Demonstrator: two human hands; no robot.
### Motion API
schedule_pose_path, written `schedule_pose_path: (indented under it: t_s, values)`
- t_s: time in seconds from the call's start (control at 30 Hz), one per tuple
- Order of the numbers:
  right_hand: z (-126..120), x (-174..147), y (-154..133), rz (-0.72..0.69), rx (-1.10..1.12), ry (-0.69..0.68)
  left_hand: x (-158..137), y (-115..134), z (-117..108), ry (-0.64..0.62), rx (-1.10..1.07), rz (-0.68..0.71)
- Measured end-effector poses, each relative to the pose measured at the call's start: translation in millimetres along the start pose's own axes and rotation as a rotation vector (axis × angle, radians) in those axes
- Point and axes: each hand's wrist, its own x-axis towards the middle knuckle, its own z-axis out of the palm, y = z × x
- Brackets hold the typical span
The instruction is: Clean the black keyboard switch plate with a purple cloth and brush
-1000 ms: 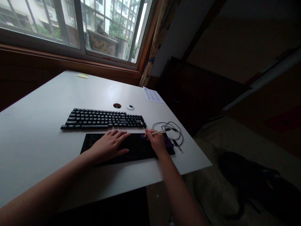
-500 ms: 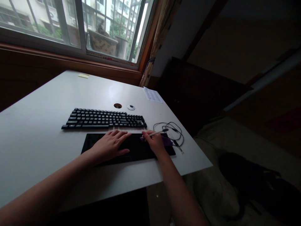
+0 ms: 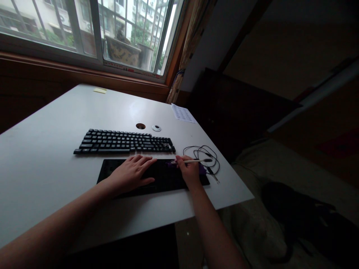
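Observation:
My left hand [image 3: 134, 172] lies with its fingers spread on a flat black panel [image 3: 162, 181]. Pinched in my right hand [image 3: 188, 172], above the panel's right part, is a thin pale brush-like stick [image 3: 200, 161]. Its dark grey end points right. The other end is by my fingertips, over a dark purple cloth [image 3: 202, 169] that lies partly under my hand. Just beyond the panel, a black keyboard [image 3: 126, 142] stretches across the table.
The white table [image 3: 42, 160] stands below a window. A black cable [image 3: 215, 157] is coiled near its right edge. Farther back are a round hole [image 3: 140, 126], a white ring-shaped cap [image 3: 156, 128], a printed sheet [image 3: 183, 113] and a yellow note [image 3: 100, 90].
My right hand has moved a little to the right with the stick, which now lies closer to level. My left hand stays in place.

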Motion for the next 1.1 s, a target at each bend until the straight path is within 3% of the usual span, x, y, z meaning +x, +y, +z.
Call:
schedule_pose_path:
  t_s: [0.23, 0.47, 0.77, 1.1]
  values:
    - [3, 2, 0, -0.029, -0.08, -0.08, 0, 1, -1, -0.004, -0.007, -0.003]
    - [15, 4, -9, -0.06, 0.014, -0.234, 0, -1, 2, 0.007, -0.008, 0.008]
    - [18, 2, -14, -0.053, -0.056, -0.152, 1, -2, 2, 0.018, -0.002, 0.021]
    - [23, -2, -14, -0.167, -0.148, -0.139, 1, 0, 0, 0.005, -0.014, 0.011]
